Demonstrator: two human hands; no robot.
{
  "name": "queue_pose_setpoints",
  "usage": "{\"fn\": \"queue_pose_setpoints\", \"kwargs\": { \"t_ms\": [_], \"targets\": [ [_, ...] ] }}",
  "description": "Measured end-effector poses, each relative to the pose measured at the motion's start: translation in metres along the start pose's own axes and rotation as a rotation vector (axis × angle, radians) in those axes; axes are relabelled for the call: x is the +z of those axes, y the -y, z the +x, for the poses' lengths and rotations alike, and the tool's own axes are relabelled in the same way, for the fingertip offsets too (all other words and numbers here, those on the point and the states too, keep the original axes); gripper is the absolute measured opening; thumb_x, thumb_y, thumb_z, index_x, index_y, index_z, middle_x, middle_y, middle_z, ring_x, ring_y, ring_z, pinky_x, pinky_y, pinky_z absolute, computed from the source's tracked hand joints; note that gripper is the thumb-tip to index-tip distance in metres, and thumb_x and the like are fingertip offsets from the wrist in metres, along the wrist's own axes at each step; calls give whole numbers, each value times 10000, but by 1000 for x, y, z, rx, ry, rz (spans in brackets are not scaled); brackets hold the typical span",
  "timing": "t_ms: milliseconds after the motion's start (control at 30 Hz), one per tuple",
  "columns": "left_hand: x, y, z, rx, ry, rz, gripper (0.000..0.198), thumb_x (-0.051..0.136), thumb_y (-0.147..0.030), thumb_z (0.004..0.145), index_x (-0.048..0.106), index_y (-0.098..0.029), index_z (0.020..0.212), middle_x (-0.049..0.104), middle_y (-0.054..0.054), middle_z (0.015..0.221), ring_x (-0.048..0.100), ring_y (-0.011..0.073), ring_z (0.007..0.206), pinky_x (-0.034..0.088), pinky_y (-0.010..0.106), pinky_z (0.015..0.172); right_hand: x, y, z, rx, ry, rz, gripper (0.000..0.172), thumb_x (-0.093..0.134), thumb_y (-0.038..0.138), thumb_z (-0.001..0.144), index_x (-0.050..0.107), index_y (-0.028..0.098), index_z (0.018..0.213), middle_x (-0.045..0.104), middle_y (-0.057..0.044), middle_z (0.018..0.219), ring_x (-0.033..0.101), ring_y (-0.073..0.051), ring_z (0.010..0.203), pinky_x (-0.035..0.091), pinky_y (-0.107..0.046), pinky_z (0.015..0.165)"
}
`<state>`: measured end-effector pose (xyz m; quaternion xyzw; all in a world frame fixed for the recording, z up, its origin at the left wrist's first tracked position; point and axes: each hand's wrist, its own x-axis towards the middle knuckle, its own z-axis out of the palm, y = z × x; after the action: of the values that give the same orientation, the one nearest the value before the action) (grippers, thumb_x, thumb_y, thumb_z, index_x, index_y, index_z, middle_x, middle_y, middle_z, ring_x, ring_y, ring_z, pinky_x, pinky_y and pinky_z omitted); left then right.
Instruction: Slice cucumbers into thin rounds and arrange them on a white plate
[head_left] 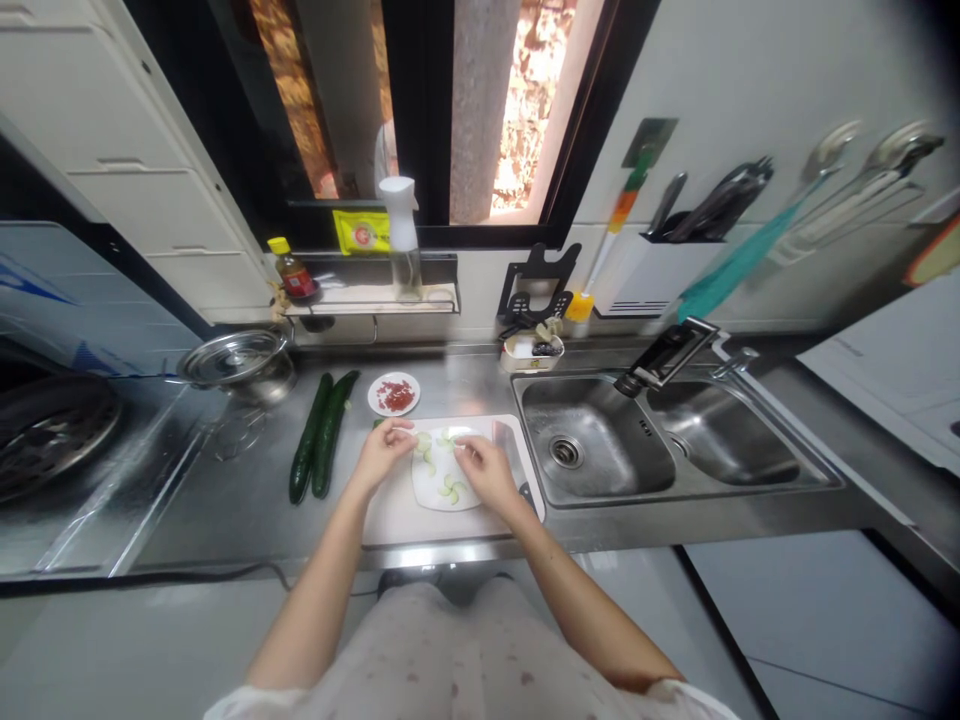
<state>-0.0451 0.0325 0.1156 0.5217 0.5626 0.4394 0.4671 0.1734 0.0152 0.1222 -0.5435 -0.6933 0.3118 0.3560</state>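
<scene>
A white plate (427, 492) lies on a white cutting board (390, 520) with pale green cucumber slices (452, 489) set on it in small fanned groups. At the plate's far left edge, my left hand (384, 455) has thumb and fingers pinched beside some slices; what sits between the tips is too small to make out. Over the plate's right side, my right hand (486, 472) pinches at a slice in the far group, its fingertips close to the plate. A dark green piece, partly hidden by my left hand, shows at the board's far edge.
Two whole cucumbers (324, 440) lie left of the board, near a small dish of chopped red bits (394, 395). A lidded steel pot (244, 365) stands farther left. To the right is a double sink (600, 495) with a black faucet (664, 358). A knife (526, 494) shows at the board's right edge.
</scene>
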Motion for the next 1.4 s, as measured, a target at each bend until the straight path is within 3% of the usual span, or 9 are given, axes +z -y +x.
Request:
{"fn": "queue_pose_setpoints", "kwargs": {
  "t_ms": [233,400,533,667,733,800,933,1133,1400],
  "targets": [
    [8,-41,-17,38,138,-125,425,747,-410,680,583,-164,985,635,-11,688,607,130,687,456,244,701,-12,39,22,-286,111,-23,211,516,274,912,651,196,1055,641,-45,977,563,-174,974,413,-300,888],
    [15,-46,-21,-12,145,-270,467,784,-413,663,595,-161,1008,648,-1,716,600,129,685,449,239,689,-11,43,21,-258,129,74,105,564,245,876,647,197,832,638,-32,875,565,-184,908,420,-312,839],
    [27,-39,-26,-173,76,-438,483,707,-519,740,616,-154,1042,643,10,737,527,74,578,392,184,565,-14,43,20,-177,116,237,110,568,269,863,639,202,812,649,-20,845,581,-173,870,430,-297,801],
    [39,-36,-34,-431,302,-739,495,605,-563,820,610,-154,1099,648,45,773,541,78,580,405,179,541,-17,41,22,-166,94,328,115,573,293,849,644,203,834,658,-25,876,589,-179,914,429,-315,849],
    [42,-38,-37,-470,357,-870,423,621,-500,835,613,-158,1084,635,37,770,548,77,589,429,183,560,-18,40,22,-165,98,340,124,576,307,848,644,204,832,659,-26,889,588,-178,929,430,-315,859],
    [41,-42,-38,-444,339,-920,365,675,-393,815,609,-170,1096,620,19,770,548,72,599,434,178,568,-19,41,22,-161,106,340,138,577,326,851,642,206,830,660,-26,899,587,-174,931,436,-309,853],
    [35,-51,-37,-356,279,-858,473,759,-256,724,586,-192,1160,606,-1,799,539,60,624,414,166,571,-21,46,20,-183,111,335,155,575,342,862,631,209,807,658,-25,889,589,-168,911,442,-303,833],
    [28,-64,-41,-211,160,-685,526,800,-221,652,581,-189,1130,556,-54,695,487,43,595,373,161,576,-23,51,17,-159,121,333,135,592,324,843,627,200,802,655,-12,841,594,-156,847,445,-286,794],
    [23,-80,-46,-40,54,-514,493,786,-236,657,576,-170,1098,597,-33,724,551,86,689,437,211,686,-26,57,15,-118,181,449,159,645,331,810,655,197,895,675,-12,857,607,-143,790,479,-282,764]
  ]
}}
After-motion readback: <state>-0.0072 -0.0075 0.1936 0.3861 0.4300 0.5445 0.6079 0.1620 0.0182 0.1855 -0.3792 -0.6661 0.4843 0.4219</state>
